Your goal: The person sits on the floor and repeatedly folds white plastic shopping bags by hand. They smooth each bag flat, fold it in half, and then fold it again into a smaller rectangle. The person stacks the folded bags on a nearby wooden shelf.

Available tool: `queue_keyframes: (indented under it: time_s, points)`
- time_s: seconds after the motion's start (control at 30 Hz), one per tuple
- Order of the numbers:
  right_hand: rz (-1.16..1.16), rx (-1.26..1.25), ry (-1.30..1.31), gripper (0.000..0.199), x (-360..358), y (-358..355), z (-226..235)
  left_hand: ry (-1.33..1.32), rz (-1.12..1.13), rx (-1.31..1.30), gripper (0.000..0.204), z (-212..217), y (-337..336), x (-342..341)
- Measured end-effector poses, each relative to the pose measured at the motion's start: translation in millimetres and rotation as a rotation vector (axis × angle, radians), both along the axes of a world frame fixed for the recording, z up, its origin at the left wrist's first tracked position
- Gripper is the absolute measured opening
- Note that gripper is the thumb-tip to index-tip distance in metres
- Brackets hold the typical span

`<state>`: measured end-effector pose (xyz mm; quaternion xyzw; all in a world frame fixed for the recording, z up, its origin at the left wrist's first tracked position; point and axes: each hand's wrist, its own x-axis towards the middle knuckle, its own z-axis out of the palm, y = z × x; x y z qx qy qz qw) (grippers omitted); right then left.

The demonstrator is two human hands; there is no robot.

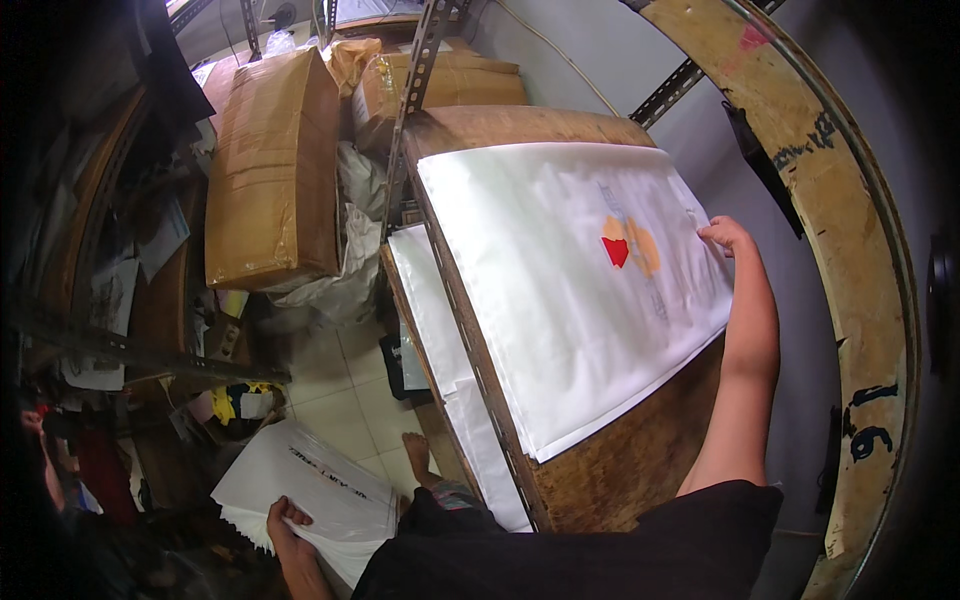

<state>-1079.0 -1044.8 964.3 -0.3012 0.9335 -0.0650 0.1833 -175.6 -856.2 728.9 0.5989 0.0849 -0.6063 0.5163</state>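
A pile of large white sheets (pixel 530 300) lies on a wooden shelf board; a faint orange and red print shows through or on its top layer. At the pile's far right edge, my right hand (pixel 728 236) has its fingers closed on the rim of a white sheet, the arm stretched out. Low on the left, my left hand (pixel 288 524) grips a thick stack of white printed sheets (pixel 310 485), its fingers folded over the near edge. Their surface is glossy and the left edges fan out unevenly. Whether the sheets are plastic or paper I cannot tell.
A metal shelf post (pixel 420 60) rises beside the wooden board (pixel 620 490). Below it is another shelf with white sheets (pixel 440 340). Large taped cardboard boxes (pixel 275 170) stand at the far left. A curved wooden board edge (pixel 800 150) crosses the right side. Tiled floor (pixel 335 415) shows below.
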Motion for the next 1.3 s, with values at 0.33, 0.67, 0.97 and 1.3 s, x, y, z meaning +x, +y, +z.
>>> queue_keyframes:
  time_s: [0.33, 0.67, 0.97, 1.3]
  points:
    - [0.092, 0.147, -0.003, 0.066, 0.3, -5.6, 20.2, 0.004, -0.002, -0.041, 0.018, -2.8, -6.3, -6.0]
    - [0.098, -0.059, 0.170, 0.049, 65.0, 9.0, 21.0, 0.019, -0.025, -0.008, 0.015, 7.0, -12.6, -19.2]
    - [0.214, 0.045, 0.226, 0.048, 27.6, -6.1, 11.1, 0.017, -0.066, -0.027, 0.012, -2.2, -12.4, -18.6]
    - [0.402, -0.035, 0.106, 0.052, 40.5, 7.7, 26.4, -0.022, -0.053, 0.004, 0.014, 3.8, -12.9, -20.4]
